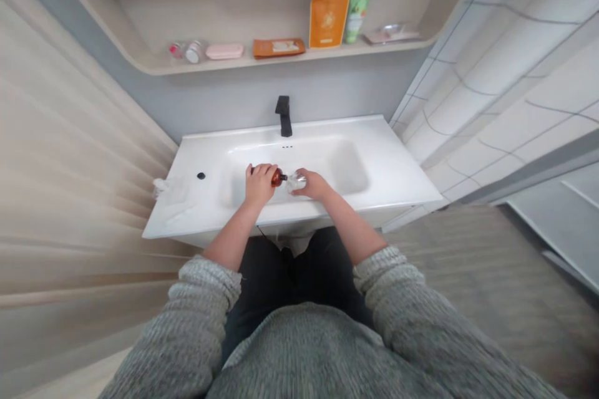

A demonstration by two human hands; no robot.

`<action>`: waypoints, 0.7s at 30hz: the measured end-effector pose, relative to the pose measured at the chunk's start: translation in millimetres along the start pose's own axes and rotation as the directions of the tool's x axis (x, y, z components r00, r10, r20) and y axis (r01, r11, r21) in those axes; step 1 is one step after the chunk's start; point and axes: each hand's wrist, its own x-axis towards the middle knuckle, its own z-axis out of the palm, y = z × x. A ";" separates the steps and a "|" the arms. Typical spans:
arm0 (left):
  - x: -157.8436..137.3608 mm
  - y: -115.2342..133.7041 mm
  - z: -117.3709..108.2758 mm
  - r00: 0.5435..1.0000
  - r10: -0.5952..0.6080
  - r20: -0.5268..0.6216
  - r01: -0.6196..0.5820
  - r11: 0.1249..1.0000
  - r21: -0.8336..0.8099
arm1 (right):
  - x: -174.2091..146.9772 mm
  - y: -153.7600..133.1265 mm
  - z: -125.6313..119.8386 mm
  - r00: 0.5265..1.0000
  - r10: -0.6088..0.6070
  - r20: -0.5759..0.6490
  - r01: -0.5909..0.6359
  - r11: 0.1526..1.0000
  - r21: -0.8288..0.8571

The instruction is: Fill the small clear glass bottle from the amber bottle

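Over the basin of the white sink point(322, 165), my left hand point(260, 186) is wrapped round an amber bottle point(277, 177). The bottle lies tipped on its side, its dark neck pointing right. My right hand point(314, 185) grips a small clear container point(296, 182), glass or plastic, close to the bottle's neck. Whether the neck touches the container or stops just short of it, I cannot tell. No liquid between them can be made out. My left fingers hide much of the bottle's body.
A black faucet point(284, 116) rises behind the basin. On the shelf point(154, 67) above stand an orange pouch point(329, 12) and a green tube point(359, 6), beside a pink case point(225, 51). A crumpled white wrapper point(161, 187) lies at the counter's left edge, near a black cap point(201, 176).
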 end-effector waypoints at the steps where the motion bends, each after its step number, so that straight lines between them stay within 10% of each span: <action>1: -0.1 0.2 -0.2 1.000 -0.001 0.001 0.001 1.000 0.003 | -0.1 -0.6 -0.5 1.000 0.000 0.003 0.000 1.000 0.000; 21: -1.5 6.6 -10.5 1.000 0.011 0.026 -0.011 1.000 -0.006 | -0.2 -4.0 -2.6 1.000 -0.001 0.010 0.001 0.999 -0.037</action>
